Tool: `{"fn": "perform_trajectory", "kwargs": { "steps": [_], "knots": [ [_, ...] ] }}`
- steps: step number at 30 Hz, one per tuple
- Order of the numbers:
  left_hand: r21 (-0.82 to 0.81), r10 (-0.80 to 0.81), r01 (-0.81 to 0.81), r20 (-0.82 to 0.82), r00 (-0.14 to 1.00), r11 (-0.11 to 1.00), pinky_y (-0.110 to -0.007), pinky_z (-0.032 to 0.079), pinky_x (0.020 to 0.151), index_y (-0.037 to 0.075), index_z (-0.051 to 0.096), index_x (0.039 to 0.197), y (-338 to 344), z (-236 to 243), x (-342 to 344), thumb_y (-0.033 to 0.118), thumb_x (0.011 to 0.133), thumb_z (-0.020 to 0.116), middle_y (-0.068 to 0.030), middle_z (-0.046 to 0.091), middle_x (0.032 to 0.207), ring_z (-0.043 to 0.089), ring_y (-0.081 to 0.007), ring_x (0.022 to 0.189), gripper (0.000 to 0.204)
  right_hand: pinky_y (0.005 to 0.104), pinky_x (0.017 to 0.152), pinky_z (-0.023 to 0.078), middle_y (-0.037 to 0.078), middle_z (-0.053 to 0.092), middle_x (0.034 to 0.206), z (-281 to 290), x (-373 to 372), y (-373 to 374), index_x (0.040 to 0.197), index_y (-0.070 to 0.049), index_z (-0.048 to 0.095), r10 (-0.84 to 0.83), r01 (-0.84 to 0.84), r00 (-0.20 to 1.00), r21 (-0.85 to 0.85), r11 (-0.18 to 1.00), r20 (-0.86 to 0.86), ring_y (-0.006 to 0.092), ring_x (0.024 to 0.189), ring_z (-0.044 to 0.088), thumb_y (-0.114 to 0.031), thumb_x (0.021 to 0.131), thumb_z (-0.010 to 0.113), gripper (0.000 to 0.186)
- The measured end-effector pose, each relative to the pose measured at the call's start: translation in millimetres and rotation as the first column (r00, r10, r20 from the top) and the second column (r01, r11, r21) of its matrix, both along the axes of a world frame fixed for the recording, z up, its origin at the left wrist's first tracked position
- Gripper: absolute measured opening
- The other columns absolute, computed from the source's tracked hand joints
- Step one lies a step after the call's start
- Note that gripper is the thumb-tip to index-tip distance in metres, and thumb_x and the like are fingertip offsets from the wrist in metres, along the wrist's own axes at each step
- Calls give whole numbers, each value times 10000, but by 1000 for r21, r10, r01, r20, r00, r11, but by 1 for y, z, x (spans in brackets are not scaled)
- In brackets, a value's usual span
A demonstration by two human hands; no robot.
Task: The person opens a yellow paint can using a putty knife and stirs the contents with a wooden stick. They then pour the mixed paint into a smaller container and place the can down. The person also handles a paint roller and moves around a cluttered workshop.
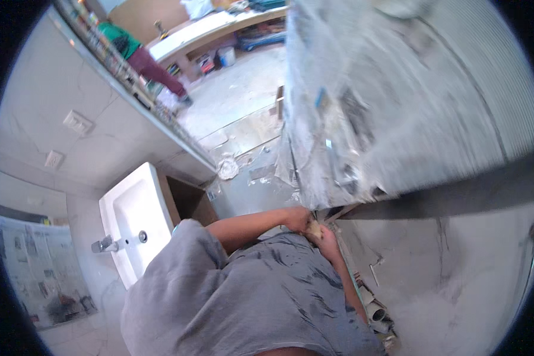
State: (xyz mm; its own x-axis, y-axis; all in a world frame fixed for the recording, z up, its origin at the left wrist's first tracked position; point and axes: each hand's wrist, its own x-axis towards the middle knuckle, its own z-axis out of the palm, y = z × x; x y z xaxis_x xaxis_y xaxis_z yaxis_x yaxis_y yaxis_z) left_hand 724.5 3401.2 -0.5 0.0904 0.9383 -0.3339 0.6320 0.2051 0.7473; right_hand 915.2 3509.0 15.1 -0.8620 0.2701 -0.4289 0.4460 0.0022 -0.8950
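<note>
My left hand [296, 218] and my right hand [327, 240] meet in front of my waist, fingers closed round a small pale yellow piece [314, 231] that I cannot make out well. They are beside the lower edge of a large grey, streaked panel [397, 107], which looks partly wrapped in plastic film. My grey shirt fills the lower middle of the view.
A white sink [124, 207] with tap stands left, below wall sockets [77, 121]. Through a doorway, a person in green [124, 47] stands by a long workbench [207, 29]. Plastic scraps [227, 167] lie on the floor; pipe offcuts [375, 311] lie lower right.
</note>
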Motion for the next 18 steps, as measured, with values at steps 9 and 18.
{"fn": "perform_trajectory", "kwargs": {
  "steps": [9, 18],
  "knots": [
    [-161, 855, -841, 64, 514, 517, -423, 541, 661, -11, 732, 826, -127, 28, -239, 220, 834, 712, -184, 682, 659, 700, -330, 649, 233, 305, 705, 561, 30, 673, 1003, -41, -331, -51, 1179, -48, 581, 263, -230, 965, -458, 859, 8, 148, 893, 668, -157, 961, 691, 267],
    [121, 897, -897, 77, 434, 424, -371, 538, 654, 6, 718, 1008, -44, 111, -625, 205, 873, 712, -169, 705, 723, 708, -254, 659, 241, 405, 749, 605, 127, 657, 1108, -95, -639, 56, 1250, -23, 499, -32, 19, 999, -402, 915, -27, 233, 912, 670, 17, 916, 633, 362]
  ]
}}
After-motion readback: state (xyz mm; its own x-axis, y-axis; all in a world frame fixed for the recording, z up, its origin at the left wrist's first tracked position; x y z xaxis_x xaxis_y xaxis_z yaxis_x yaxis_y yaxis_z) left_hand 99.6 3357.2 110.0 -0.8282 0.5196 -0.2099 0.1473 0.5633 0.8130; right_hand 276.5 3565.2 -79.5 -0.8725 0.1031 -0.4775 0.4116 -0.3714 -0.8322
